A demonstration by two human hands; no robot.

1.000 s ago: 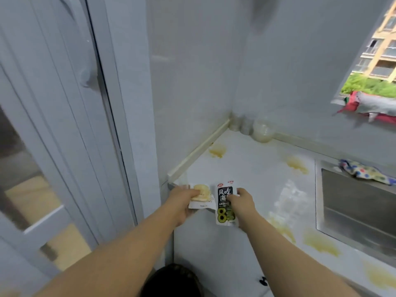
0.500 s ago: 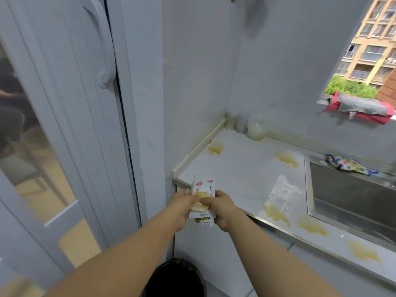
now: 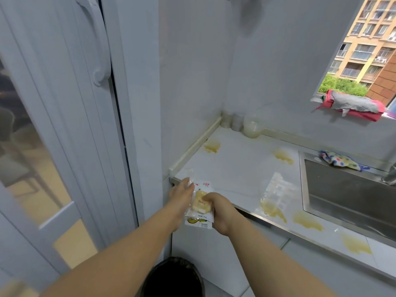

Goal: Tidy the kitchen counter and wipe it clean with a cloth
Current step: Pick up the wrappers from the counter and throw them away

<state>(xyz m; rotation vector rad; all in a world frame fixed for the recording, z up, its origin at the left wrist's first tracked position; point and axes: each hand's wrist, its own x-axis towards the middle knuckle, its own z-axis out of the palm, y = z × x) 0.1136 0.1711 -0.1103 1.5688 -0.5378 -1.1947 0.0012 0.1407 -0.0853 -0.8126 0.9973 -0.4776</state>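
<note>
At lower centre, the right hand (image 3: 220,213) pinched the snack packets (image 3: 200,205) at the worktop (image 3: 235,163) edge; the left hand (image 3: 182,196), fingers straight, touched them.

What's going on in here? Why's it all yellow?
Someone is tidying the counter. The right hand grips snack packets at the counter's corner, the left hand touching their side. A bin sits below. Yellow stains and a clear wrapper are on the counter; a spotted cloth lies by the sink.
</note>
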